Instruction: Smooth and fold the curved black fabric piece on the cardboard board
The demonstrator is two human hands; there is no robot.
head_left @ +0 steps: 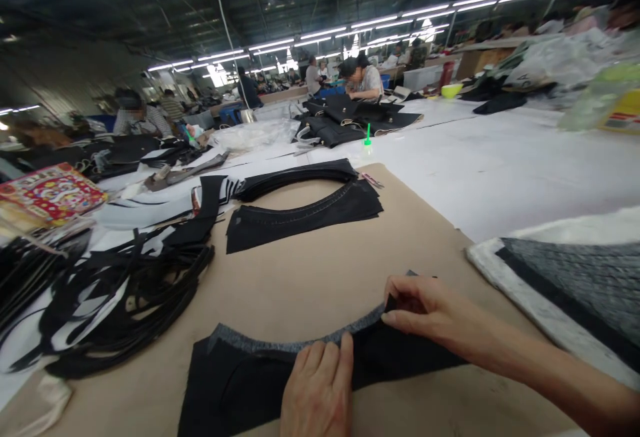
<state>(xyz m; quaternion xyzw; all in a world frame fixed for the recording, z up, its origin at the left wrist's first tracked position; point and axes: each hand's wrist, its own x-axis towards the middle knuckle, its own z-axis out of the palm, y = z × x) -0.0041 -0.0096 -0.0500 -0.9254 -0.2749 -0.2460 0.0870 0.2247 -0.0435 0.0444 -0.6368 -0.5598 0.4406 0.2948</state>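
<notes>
A black fabric piece with a curved upper edge lies on the brown board in front of me. Along that curve runs a grey fuzzy strip. My left hand lies flat on the fabric, fingertips pressing at the curved edge near the middle. Farther right, my right hand pinches the fabric's edge between thumb and fingers. Beyond them rest a stack of curved black pieces and another black curved piece with stitch marks. Small red-handled snips lie beside the stack.
Coils of black strips cover the left side, near a red patterned box. A grey quilted pad sits at right. Farther back are a green-tipped bottle, black pieces and a seated person.
</notes>
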